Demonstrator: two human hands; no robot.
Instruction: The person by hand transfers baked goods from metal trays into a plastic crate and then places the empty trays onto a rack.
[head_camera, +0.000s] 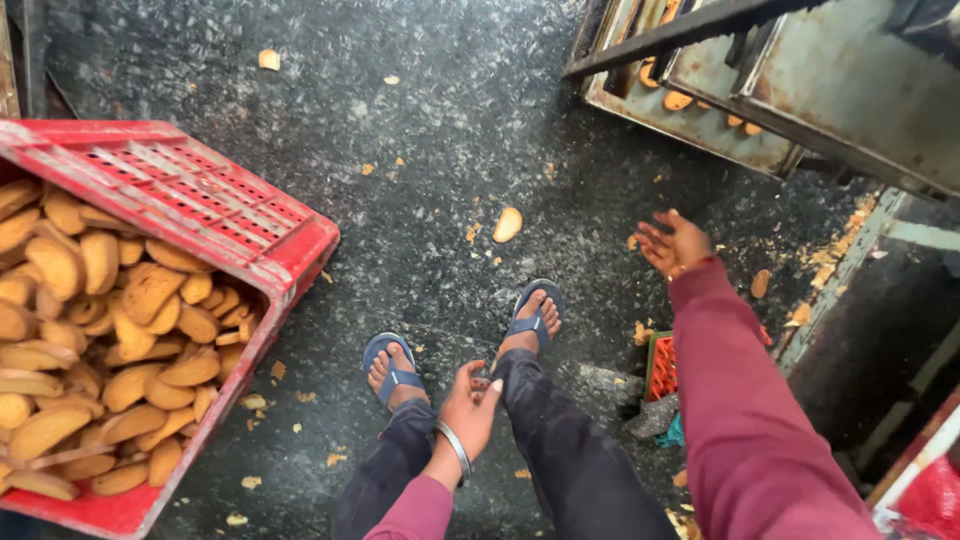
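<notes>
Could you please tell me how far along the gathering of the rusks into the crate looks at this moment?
Done: the red crate is nearly full of rusks. In hand: nothing; the right hand is stretched out empty over the floor, and the left hand hangs empty by the legs. Left: a loose rusk and scattered bits lie on the floor, and more sit under the metal machine.

Soft, even daylight fills the scene, brightest on the red crate (215, 215) and rusks (110, 330). The dark floor (430, 130) gleams faintly. Shadows are weak. The focus is sharp, though the edges bend slightly outward.
</notes>
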